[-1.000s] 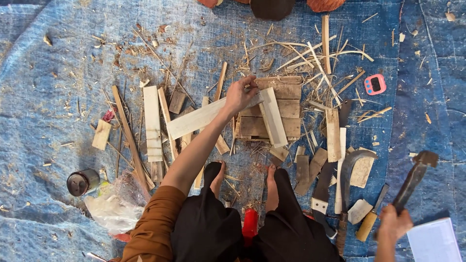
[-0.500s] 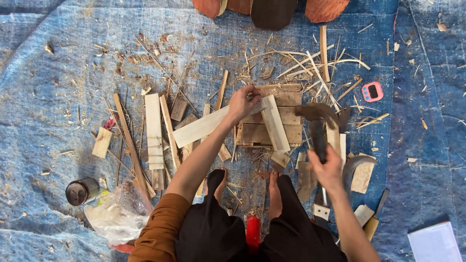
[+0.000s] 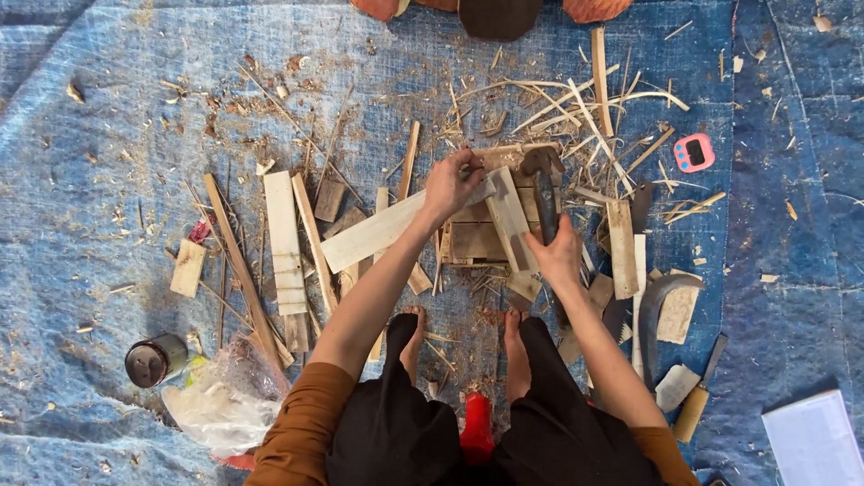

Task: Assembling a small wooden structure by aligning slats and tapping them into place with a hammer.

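The white paper sheet (image 3: 814, 438) runs off the bottom edge. At the top edge, the brown and orange shapes (image 3: 490, 11) are cut off, possibly another person. The right hand (image 3: 560, 255) hides the hammer's handle (image 3: 546, 202) lower end.

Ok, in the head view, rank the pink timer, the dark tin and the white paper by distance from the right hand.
1. Pink timer, up and to the right of the right hand.
2. White paper, lower right corner.
3. Dark tin, far left.

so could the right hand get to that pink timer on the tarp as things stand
Probably not at once: the right hand is shut on the hammer. The pink timer lies uncovered off to its right.
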